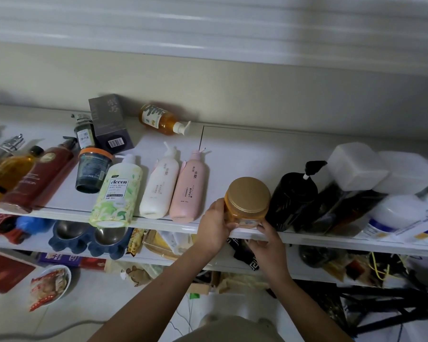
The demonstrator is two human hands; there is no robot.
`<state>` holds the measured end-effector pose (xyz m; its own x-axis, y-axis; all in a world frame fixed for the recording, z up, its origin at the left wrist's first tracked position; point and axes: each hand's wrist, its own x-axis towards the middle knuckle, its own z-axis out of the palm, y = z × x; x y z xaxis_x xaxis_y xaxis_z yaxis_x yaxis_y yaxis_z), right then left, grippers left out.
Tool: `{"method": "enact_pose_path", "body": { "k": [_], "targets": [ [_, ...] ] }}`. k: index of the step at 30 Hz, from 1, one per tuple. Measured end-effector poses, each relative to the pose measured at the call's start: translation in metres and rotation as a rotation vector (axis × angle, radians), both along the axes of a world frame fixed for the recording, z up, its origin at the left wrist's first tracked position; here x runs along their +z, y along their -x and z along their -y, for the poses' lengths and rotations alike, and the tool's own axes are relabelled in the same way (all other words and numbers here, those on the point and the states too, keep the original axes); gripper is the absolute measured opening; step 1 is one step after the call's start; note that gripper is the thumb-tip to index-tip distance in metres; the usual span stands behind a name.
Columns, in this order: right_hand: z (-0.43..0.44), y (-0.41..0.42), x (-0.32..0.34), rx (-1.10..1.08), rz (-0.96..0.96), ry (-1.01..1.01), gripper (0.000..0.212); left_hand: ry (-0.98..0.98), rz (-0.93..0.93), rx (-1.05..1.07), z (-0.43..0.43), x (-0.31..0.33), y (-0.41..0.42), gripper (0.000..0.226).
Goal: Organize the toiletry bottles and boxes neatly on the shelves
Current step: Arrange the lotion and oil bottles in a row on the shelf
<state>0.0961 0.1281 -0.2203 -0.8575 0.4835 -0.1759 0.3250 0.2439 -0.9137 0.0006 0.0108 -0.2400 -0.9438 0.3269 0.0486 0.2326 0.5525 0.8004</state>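
Item: amber jar (245, 206) with gold lid, upright at the front edge of the top shelf (245, 154), between the pink bottle (188, 188) and the black pump bottle (292, 198). Left hand (214, 224) and right hand (266, 239) both grip its base, apparently to seat it squarely in the front row. The amber pump bottle (162, 119) lies toppled at the back, unsorted.

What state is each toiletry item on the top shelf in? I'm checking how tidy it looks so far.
Gold-lidded jar: lid on, upright at the shelf edge, held by left hand and right hand.
Pink bottle: upright, capped.
White bottle: upright, capped.
Green floral bottle: upright, at the edge.
Amber pump bottle: tipped against the wall.
Dark box: tilted, askew.
Black pump bottle: upright.
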Motion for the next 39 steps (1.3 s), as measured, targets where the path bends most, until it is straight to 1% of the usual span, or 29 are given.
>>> {"method": "enact_pose_path", "body": {
  "k": [5,12,15,17,18,19,21,22,24,26,29,32,34,36,39],
  "targets": [
    [-0.001,-0.001,-0.005,0.033,0.004,-0.036,0.05,0.009,-0.011,0.009,0.0,0.001,-0.003,0.044],
    [-0.01,-0.003,-0.012,0.083,0.017,-0.078,0.055,0.001,0.025,0.036,0.001,0.012,-0.013,0.045],
    [-0.008,-0.002,-0.012,0.056,-0.03,0.012,0.055,0.071,0.044,-0.012,0.005,0.028,-0.015,0.036],
    [-0.006,0.0,-0.011,-0.003,-0.062,0.113,0.052,0.136,0.045,-0.058,0.011,0.039,-0.012,0.036],
    [-0.005,0.0,-0.011,-0.047,-0.083,0.149,0.048,0.141,0.032,-0.044,0.016,0.043,-0.012,0.036],
    [-0.003,0.0,-0.013,-0.097,-0.112,0.173,0.042,0.122,0.006,0.009,0.021,0.047,-0.014,0.035],
    [0.004,-0.002,-0.016,-0.169,-0.161,0.206,0.027,0.059,-0.13,0.201,0.036,0.052,-0.019,0.03],
    [0.008,-0.004,-0.015,-0.176,-0.161,0.232,0.028,0.036,-0.206,0.303,0.044,0.054,-0.019,0.025],
    [0.018,-0.006,-0.015,-0.104,-0.128,0.293,0.03,0.04,-0.282,0.458,0.06,0.058,-0.016,0.018],
    [0.03,-0.003,-0.014,0.014,-0.064,0.353,0.024,0.121,-0.248,0.506,0.073,0.059,-0.006,0.013],
    [0.053,0.012,-0.003,0.11,-0.059,0.41,0.017,0.267,-0.136,0.373,0.078,0.063,0.005,0.016],
    [0.075,0.04,0.008,0.146,-0.058,0.36,0.011,0.36,-0.1,0.271,0.079,0.069,0.012,0.017],
    [0.089,0.06,0.013,0.16,-0.048,0.287,0.015,0.334,-0.058,0.234,0.083,0.071,0.015,0.017],
    [0.099,0.075,0.016,0.129,-0.026,0.217,0.022,0.264,-0.037,0.178,0.088,0.07,0.017,0.016],
    [0.103,0.088,0.015,0.093,0.031,0.196,0.026,0.242,-0.011,0.127,0.095,0.073,0.017,0.02]
  ]
}}
